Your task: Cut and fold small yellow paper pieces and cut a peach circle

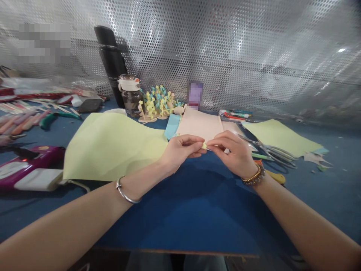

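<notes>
Fingers (194, 146) of our left hand (179, 152) and right hand (238, 154) pinch a tiny yellow paper piece (204, 145) just right of the frame's centre; we judge it light, easily creased, best held by its edges.

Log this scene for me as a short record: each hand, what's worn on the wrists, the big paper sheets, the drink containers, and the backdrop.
Left hand: pinching a small yellow piece
Right hand: pinching the same piece
Worn: silver bangle left, beaded bracelets right
Sheets: yellow-green sheet at left, pale pink sheet in the middle, second yellow-green sheet at right
Containers: tall black flask, shorter white-lidded bottle
Backdrop: perforated metal panel
</notes>
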### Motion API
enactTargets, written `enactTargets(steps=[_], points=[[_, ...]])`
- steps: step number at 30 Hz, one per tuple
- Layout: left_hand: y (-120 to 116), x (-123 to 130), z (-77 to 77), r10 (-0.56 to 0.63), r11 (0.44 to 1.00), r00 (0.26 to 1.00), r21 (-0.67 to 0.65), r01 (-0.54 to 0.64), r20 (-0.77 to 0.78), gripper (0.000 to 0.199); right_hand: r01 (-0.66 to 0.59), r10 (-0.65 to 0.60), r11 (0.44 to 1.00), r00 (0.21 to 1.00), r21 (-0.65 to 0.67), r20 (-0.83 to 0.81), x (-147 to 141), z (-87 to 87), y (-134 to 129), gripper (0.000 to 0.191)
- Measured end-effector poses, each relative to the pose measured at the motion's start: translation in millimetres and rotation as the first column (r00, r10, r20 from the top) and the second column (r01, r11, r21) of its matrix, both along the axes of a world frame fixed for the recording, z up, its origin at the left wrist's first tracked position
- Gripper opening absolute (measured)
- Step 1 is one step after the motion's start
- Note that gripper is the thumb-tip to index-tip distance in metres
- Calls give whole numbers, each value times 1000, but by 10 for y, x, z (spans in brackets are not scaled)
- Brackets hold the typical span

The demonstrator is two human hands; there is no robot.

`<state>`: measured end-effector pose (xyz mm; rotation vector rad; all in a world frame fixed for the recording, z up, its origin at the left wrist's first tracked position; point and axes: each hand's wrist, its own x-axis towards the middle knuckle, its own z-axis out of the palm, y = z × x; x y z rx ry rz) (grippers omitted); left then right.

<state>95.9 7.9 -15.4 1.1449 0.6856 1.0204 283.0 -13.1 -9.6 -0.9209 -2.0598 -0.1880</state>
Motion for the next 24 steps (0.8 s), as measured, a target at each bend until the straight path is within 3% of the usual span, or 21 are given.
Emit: enactTargets(steps=[24], points=[[5, 1, 3, -9, 1000, 1000, 24, 9, -8, 15, 15, -15, 1000, 1000, -5, -4, 0, -5, -12, 8]])
